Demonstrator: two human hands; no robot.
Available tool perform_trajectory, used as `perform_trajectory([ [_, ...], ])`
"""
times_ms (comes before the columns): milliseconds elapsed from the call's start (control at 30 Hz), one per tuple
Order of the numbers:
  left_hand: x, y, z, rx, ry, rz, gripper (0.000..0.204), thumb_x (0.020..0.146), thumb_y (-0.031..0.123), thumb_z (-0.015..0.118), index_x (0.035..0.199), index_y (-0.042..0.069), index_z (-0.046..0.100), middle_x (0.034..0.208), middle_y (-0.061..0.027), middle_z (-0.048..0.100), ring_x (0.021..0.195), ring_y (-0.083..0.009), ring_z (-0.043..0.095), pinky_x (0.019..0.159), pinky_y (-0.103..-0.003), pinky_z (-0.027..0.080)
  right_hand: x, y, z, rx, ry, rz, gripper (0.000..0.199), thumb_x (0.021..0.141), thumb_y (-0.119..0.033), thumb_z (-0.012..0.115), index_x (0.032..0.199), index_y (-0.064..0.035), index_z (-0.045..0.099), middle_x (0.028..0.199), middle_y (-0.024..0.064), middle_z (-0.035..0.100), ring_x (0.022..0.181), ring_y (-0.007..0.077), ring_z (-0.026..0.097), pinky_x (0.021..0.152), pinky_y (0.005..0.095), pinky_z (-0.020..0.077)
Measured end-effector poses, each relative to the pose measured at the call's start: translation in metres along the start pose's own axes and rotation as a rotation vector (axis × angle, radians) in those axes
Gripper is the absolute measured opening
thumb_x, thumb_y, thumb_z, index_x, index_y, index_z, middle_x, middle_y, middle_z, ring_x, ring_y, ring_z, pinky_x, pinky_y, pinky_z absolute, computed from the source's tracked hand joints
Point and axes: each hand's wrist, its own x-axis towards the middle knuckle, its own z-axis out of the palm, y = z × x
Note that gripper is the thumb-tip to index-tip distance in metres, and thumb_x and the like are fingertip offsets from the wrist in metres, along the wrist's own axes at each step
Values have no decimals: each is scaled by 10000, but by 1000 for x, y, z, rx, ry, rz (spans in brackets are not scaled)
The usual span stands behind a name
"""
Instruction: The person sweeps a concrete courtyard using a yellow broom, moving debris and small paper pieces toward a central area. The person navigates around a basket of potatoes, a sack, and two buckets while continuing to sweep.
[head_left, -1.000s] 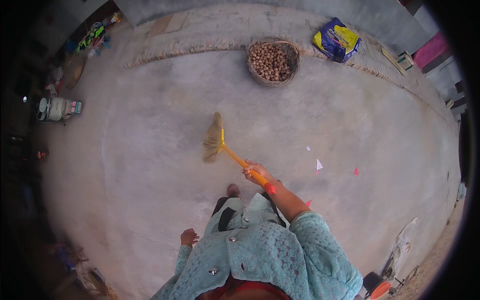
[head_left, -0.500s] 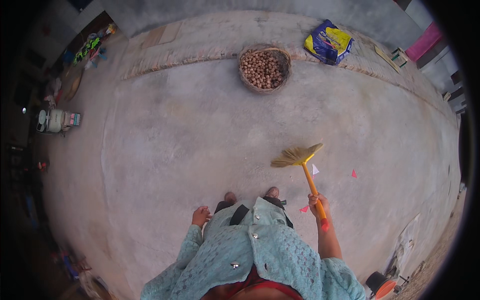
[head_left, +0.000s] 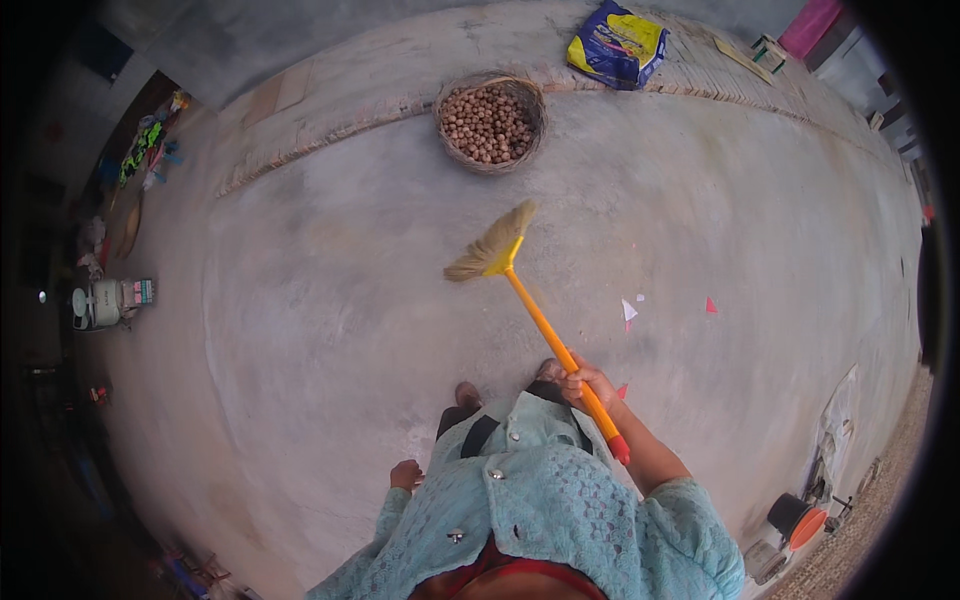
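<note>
Woven basket (head_left: 540, 122) of brown nuts (head_left: 486, 124), blue-and-yellow bag (head_left: 618, 48) on ledge (head_left: 390, 68), pink cloth (head_left: 810, 28) upper right

We see a pale blue-green jacket (head_left: 570, 510) of lacy cloth with a small patterned texture, and shiny silvery buttons (head_left: 497, 474) run down its front. Its right sleeve (head_left: 690, 540) stops short and loose, baring the forearm, while the left sleeve (head_left: 388, 518) reaches farther down. We notice a red garment (head_left: 452, 577) at the neckline, a black strap (head_left: 480, 436) and brownish shoes (head_left: 468, 394).
</note>
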Motion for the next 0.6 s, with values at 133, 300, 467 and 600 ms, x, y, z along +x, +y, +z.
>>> perform_trajectory([
  [133, -5, 0, -2, -5, -13, 41, 224, 771, 163, 491, 970, 61, 509, 760, -75, 563, 609, -197, 592, 485, -319, 460, 95, -2, -3, -110, 71, 149, 614, 697, 105, 445, 1200, -191, 251, 799, 138, 435, 488, 93, 385, 429, 202, 337],
  [300, -11, 10, 2, -65, -10, 47, 216, 777, 159, 498, 977, 76, 501, 762, -78, 563, 626, -204, 596, 489, -321, 462, 180, -35, -23, -251, 159, 200, 747, 706, 80, 467, 1297, -215, 119, 762, 162, 469, 484, 117, 425, 415, 227, 359],
  [467, -13, 37, 12, -167, -33, -54, 255, 772, 145, 501, 1015, 68, 494, 768, -86, 567, 622, -205, 598, 480, -308, 465, 158, -103, -55, -226, 256, 5, 723, 718, 64, 468, 1281, -211, 108, 767, 178, 477, 471, 124, 431, 408, 225, 371],
  [600, -5, 53, 28, -141, -77, -35, 275, 764, 138, 505, 1025, 52, 499, 768, -85, 568, 607, -199, 596, 470, -294, 464, 82, -145, -96, -93, 232, -173, 463, 718, 57, 466, 1094, -147, 288, 775, 180, 478, 487, 116, 437, 405, 193, 373],
])
